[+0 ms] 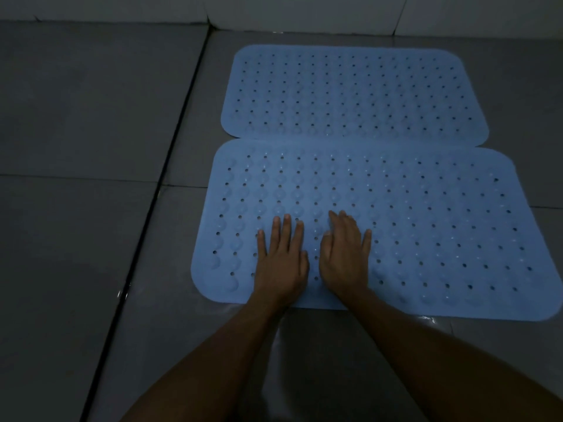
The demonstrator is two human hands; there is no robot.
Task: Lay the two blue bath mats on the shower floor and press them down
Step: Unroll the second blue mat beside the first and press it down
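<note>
two blue perforated bath mats are laid flat on the grey tiled shower floor (91, 117), the far mat (353, 92) touching the near mat (426, 226). the left hand (281, 260) and right hand (345, 257) are pressed side by side, fingers straight and released, on the near mat's near left part.

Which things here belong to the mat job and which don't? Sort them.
Job:
near blue mat
far blue mat
left hand, flat on the near mat
right hand, flat on the near mat
floor tiles

Not part of it:
white wall base
</note>
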